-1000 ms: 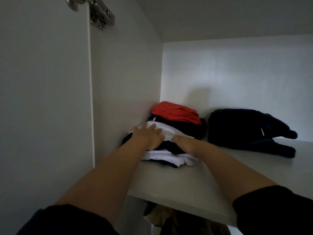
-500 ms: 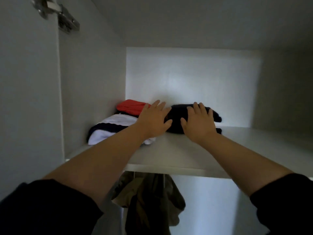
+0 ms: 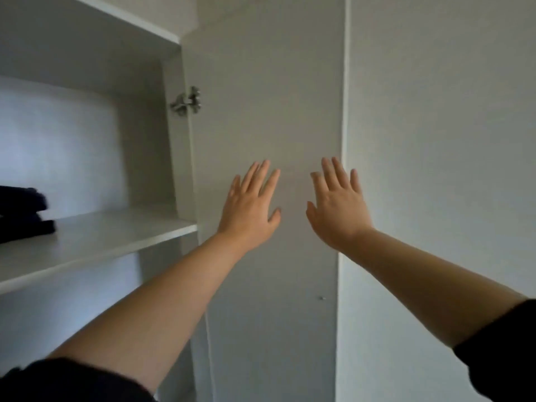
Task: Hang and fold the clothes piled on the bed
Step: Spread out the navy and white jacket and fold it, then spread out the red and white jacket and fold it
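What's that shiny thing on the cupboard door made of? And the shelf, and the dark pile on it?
Hinge: likely metal, silvery with bright glints. Shelf: smooth white board, probably coated wood; flat, faintly glossy. Dark pile: soft folded cloth, rounded edges; blurred, so the weave can't be told.

Dim, soft light; the shelf's (image 3: pixel 95 236) back wall glows palest, and the edges blur slightly.
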`<action>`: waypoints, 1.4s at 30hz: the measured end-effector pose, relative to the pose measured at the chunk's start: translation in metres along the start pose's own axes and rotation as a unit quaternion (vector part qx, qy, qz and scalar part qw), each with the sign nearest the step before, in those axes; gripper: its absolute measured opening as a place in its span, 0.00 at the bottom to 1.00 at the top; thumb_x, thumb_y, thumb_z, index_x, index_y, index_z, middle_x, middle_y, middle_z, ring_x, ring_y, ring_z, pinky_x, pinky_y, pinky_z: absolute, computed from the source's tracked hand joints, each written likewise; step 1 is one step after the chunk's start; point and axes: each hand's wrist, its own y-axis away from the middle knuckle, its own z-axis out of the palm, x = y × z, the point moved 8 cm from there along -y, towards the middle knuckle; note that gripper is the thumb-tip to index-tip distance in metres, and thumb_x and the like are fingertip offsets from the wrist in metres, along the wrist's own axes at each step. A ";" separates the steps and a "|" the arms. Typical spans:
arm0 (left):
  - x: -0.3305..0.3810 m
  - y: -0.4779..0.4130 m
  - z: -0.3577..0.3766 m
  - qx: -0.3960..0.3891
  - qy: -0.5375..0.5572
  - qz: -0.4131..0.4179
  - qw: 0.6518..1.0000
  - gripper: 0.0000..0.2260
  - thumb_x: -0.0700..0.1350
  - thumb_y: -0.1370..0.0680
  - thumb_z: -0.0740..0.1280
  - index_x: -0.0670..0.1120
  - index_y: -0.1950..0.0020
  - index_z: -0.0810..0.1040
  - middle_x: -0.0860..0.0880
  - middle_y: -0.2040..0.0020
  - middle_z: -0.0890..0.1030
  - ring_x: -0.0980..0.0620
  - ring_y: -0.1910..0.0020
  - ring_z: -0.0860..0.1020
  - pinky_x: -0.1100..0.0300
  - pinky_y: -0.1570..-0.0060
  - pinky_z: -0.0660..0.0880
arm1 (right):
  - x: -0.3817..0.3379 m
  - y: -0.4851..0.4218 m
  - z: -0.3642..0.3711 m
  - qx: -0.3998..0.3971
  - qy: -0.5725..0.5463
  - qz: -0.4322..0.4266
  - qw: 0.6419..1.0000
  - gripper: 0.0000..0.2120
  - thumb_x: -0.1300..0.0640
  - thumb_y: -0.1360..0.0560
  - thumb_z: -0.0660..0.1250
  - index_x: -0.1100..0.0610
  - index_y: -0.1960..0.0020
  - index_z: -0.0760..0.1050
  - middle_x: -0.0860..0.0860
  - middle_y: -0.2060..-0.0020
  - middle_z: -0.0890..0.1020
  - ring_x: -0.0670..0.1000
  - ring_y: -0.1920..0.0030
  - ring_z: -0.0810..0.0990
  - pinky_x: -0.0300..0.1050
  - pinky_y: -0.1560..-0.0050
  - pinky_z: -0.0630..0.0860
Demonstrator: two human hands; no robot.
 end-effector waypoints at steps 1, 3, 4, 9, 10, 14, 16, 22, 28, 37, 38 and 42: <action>0.043 -0.005 0.005 0.018 0.029 0.028 0.999 0.32 0.50 0.24 0.64 0.43 0.23 0.58 0.44 0.22 0.55 0.45 0.23 0.52 0.44 0.27 0.52 | 0.037 0.020 -0.010 -0.001 0.024 0.017 1.000 0.29 0.50 0.21 0.55 0.60 0.24 0.54 0.58 0.23 0.48 0.57 0.23 0.42 0.56 0.26 0.40; 0.126 -0.013 0.011 0.055 0.089 0.082 0.991 0.31 0.46 0.26 0.66 0.40 0.25 0.62 0.41 0.24 0.60 0.42 0.24 0.57 0.42 0.29 0.56 | 0.106 0.062 -0.030 -0.007 0.067 0.049 0.997 0.28 0.51 0.21 0.55 0.59 0.24 0.54 0.58 0.22 0.48 0.57 0.23 0.42 0.56 0.26 0.39; 0.165 -0.018 0.014 0.067 0.116 0.105 0.985 0.30 0.45 0.26 0.66 0.39 0.26 0.63 0.41 0.24 0.61 0.41 0.24 0.58 0.41 0.30 0.57 | 0.139 0.083 -0.040 -0.013 0.085 0.067 0.994 0.28 0.51 0.21 0.55 0.59 0.24 0.54 0.58 0.23 0.48 0.57 0.23 0.42 0.56 0.26 0.39; 0.342 -0.034 0.043 0.036 0.162 0.192 0.967 0.30 0.50 0.22 0.60 0.42 0.23 0.55 0.43 0.22 0.54 0.44 0.23 0.50 0.45 0.27 0.50 | 0.282 0.180 -0.091 -0.034 0.144 0.166 0.975 0.27 0.52 0.21 0.57 0.60 0.25 0.57 0.59 0.23 0.50 0.57 0.23 0.44 0.55 0.26 0.40; 0.384 -0.036 0.050 0.023 0.167 0.210 0.963 0.31 0.52 0.22 0.59 0.43 0.22 0.54 0.44 0.21 0.52 0.45 0.23 0.49 0.45 0.27 0.49 | 0.313 0.205 -0.102 -0.041 0.157 0.191 0.968 0.27 0.52 0.22 0.57 0.60 0.25 0.57 0.59 0.23 0.50 0.57 0.23 0.44 0.55 0.26 0.39; 0.493 -0.041 0.071 0.004 0.200 0.258 0.945 0.31 0.53 0.22 0.57 0.43 0.22 0.52 0.44 0.21 0.50 0.45 0.23 0.47 0.45 0.26 0.49 | 0.393 0.274 -0.123 -0.065 0.188 0.260 0.945 0.27 0.52 0.22 0.58 0.60 0.26 0.56 0.58 0.23 0.49 0.57 0.23 0.43 0.54 0.26 0.39; 0.554 -0.040 0.083 -0.004 0.228 0.284 0.931 0.31 0.52 0.22 0.57 0.43 0.22 0.53 0.43 0.21 0.51 0.44 0.23 0.48 0.44 0.27 0.50 | 0.437 0.311 -0.133 -0.078 0.212 0.286 0.931 0.28 0.52 0.21 0.57 0.60 0.25 0.55 0.58 0.23 0.48 0.57 0.23 0.43 0.54 0.26 0.39; 0.734 -0.041 0.130 -0.025 0.327 0.325 0.887 0.31 0.51 0.23 0.61 0.45 0.23 0.56 0.43 0.22 0.53 0.44 0.23 0.50 0.43 0.27 0.50 | 0.574 0.394 -0.141 -0.126 0.275 0.333 0.893 0.29 0.51 0.20 0.56 0.59 0.24 0.51 0.57 0.22 0.46 0.57 0.23 0.41 0.53 0.27 0.36; 0.909 -0.066 0.181 -0.068 0.390 0.357 0.846 0.30 0.50 0.23 0.61 0.47 0.22 0.55 0.45 0.21 0.52 0.46 0.22 0.48 0.45 0.26 0.49 | 0.728 0.458 -0.150 -0.188 0.323 0.375 0.848 0.29 0.51 0.20 0.55 0.58 0.23 0.50 0.57 0.22 0.46 0.57 0.23 0.41 0.53 0.29 0.34; 1.166 -0.026 0.190 -0.113 0.476 0.436 0.756 0.28 0.48 0.24 0.65 0.47 0.25 0.62 0.44 0.23 0.57 0.43 0.23 0.54 0.43 0.27 0.55 | 0.893 0.640 -0.202 -0.208 0.325 0.525 0.758 0.30 0.50 0.21 0.59 0.57 0.24 0.53 0.56 0.23 0.49 0.57 0.23 0.43 0.55 0.28 0.38; 1.195 -0.014 0.196 -0.133 0.476 0.436 0.752 0.28 0.49 0.23 0.64 0.48 0.24 0.60 0.45 0.22 0.56 0.44 0.23 0.53 0.44 0.27 0.53 | 0.908 0.665 -0.206 -0.214 0.322 0.539 0.748 0.30 0.50 0.21 0.60 0.56 0.24 0.53 0.56 0.23 0.50 0.57 0.23 0.44 0.55 0.27 0.38; 1.296 0.036 0.218 -0.209 0.467 0.449 0.732 0.29 0.49 0.22 0.62 0.48 0.23 0.56 0.46 0.22 0.53 0.45 0.23 0.50 0.45 0.26 0.51 | 0.973 0.747 -0.215 -0.220 0.300 0.585 0.721 0.28 0.50 0.21 0.58 0.56 0.24 0.54 0.56 0.23 0.51 0.57 0.23 0.45 0.54 0.27 0.38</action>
